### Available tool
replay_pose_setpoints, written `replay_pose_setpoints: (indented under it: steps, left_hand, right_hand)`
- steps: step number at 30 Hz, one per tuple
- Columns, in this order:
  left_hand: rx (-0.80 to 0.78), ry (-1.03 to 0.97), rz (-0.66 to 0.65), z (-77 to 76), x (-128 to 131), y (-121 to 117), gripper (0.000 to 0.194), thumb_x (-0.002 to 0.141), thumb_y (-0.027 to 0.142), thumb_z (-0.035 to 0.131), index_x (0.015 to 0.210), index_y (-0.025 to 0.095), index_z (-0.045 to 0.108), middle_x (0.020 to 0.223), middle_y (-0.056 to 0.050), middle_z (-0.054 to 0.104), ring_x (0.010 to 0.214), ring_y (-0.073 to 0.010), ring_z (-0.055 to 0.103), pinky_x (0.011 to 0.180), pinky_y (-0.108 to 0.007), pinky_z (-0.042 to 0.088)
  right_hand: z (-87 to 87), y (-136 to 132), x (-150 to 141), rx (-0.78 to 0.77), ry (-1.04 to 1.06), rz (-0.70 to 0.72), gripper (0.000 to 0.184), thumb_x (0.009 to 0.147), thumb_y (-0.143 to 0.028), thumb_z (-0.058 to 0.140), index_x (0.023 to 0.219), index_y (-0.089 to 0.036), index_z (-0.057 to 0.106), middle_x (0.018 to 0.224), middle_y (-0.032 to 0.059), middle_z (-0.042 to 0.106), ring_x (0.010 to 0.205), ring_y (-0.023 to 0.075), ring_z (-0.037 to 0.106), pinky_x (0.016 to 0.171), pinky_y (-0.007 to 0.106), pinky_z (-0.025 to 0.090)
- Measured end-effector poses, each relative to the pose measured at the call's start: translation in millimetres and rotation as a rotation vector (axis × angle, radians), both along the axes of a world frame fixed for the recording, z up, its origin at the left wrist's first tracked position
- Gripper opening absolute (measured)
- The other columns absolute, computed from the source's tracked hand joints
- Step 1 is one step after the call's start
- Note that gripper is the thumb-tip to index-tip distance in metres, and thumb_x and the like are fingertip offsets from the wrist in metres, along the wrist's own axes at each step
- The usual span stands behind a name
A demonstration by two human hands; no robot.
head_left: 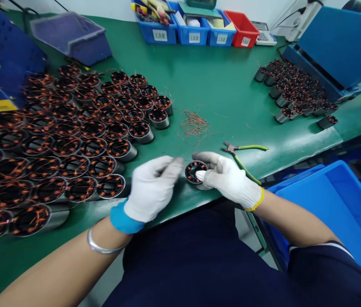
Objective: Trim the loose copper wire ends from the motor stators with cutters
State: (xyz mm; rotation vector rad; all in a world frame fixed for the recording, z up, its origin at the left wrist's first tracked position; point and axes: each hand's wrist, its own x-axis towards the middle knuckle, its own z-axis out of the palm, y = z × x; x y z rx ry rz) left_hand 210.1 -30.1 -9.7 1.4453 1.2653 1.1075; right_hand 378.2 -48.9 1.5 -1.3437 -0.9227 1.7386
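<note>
Our right hand [227,177] pinches the stator [190,171], thumb at its bore, just beside our left hand [153,185], whose fingertips bunch together; we cannot tell whether they hold anything. A slack pinch could drop the stator; scraps [195,123] beyond both hands could catch in it.

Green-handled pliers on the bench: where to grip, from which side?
Likely the two green handles, wrapped together from the person's right: they splay open that way, while the metal head points left and away from the person. The right hand is nearest but holds a wound ring.
</note>
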Motion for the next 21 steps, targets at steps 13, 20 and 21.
replay_pose_setpoints:
  steps: [13, 20, 21]
  left_hand:
    - [0.184, 0.118, 0.194, 10.9, -7.4, 4.4, 0.033, 0.085, 0.034, 0.054, 0.057, 0.021, 0.042, 0.055, 0.004, 0.041, 0.051, -0.0089, 0.041, 0.051, -0.028, 0.036]
    - [-0.191, 0.047, 0.0, 5.3, -8.5, 6.5, 0.035, 0.072, 0.042, 0.072, 0.096, 0.018, 0.063, 0.073, 0.002, 0.064, 0.053, -0.0116, 0.055, 0.049, -0.025, 0.044]
    - [-0.238, 0.075, -0.078, 2.3, -5.7, 6.3, 0.04, 0.068, 0.04, 0.075, 0.099, 0.017, 0.065, 0.077, -0.001, 0.068, 0.059, -0.014, 0.059, 0.053, -0.027, 0.048]
  right_hand:
    - [-3.1, -5.6, -4.8, -0.089, 0.094, 0.029, 0.055, 0.062, -0.019, 0.074, 0.113, -0.017, 0.055, 0.085, -0.0004, 0.062, 0.065, 0.0077, 0.057, 0.059, 0.021, 0.051]
    - [-7.3, -5.6, -0.8, -0.029, 0.03, 0.007, 0.051, 0.078, -0.038, 0.066, 0.122, -0.021, 0.047, 0.106, 0.006, 0.063, 0.079, 0.0128, 0.065, 0.07, 0.03, 0.06]
    - [-7.6, -6.2, -0.1, 0.018, -0.031, 0.046, 0.05, 0.081, -0.041, 0.063, 0.123, -0.021, 0.046, 0.106, 0.0064, 0.063, 0.081, 0.0136, 0.065, 0.07, 0.031, 0.06]
